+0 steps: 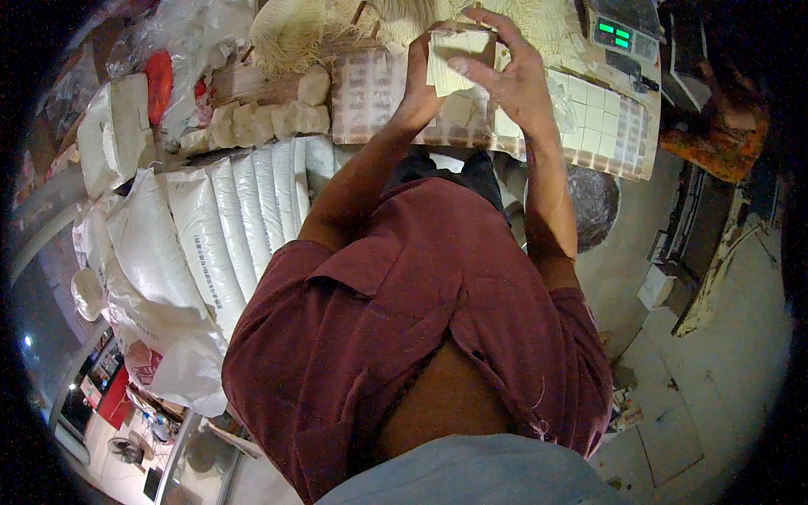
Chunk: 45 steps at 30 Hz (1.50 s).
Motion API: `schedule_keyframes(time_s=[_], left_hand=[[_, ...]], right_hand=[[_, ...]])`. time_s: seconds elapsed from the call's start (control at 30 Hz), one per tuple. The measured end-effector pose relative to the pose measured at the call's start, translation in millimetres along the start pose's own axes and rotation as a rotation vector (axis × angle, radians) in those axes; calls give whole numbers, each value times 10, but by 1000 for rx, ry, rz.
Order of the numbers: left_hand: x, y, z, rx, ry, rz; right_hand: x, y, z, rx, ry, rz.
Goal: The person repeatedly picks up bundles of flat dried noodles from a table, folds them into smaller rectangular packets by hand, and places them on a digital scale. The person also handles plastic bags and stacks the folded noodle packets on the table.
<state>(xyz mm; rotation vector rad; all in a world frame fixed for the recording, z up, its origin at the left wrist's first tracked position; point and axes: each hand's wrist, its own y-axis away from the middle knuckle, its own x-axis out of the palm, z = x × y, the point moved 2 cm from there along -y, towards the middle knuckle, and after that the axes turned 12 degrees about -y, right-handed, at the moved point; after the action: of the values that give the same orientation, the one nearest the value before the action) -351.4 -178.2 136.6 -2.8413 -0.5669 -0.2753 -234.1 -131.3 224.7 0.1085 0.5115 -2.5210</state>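
Note:
A stack of square dough wrappers (464, 50) is held above the work table. My left hand (421, 82) closes around the stack's left side. At its right side is my right hand (517, 76), fingers spread and curved, the thumb over the front of the stack; whether it grips is unclear. Below and to the right, more pale squares (593, 110) lie in rows on a flour-dusted board (634, 136). Heaps of fresh noodles (287, 31) lie beyond my hands.
Dough lumps (271, 120) line the table's left part, near clear plastic bags (208, 38). Full white sacks (208, 233) stand at the left. A digital scale (625, 38) is at the back right. A round container (592, 205) sits below the table's right part.

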Motion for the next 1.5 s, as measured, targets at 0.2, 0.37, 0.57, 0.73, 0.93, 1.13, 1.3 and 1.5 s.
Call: schedule_keyframes(time_s=[0.2,0.37,0.57,0.73,0.93,1.13,1.3,1.5], left_hand=[[-15,21,17,-209,185,-9],[10,61,-63,-16,109,-17],[23,54,-154,15,-194,11],[58,106,-314,123,-254,-33],[-29,62,27,-117,41,23],[-76,37,123,-221,107,73],[-152,97,200,-129,-13,59],[-29,169,161,44,-432,191]], right_hand=[[-140,86,-331,66,-62,-36],[-128,92,-241,124,-218,-30],[-21,86,-16,105,-6,-82],[-147,149,-425,137,-194,-147],[-163,121,-450,17,-294,-117],[-191,115,-322,87,-402,-281],[-342,145,-455,110,-380,-467],[-446,247,-646,93,-104,-291]])
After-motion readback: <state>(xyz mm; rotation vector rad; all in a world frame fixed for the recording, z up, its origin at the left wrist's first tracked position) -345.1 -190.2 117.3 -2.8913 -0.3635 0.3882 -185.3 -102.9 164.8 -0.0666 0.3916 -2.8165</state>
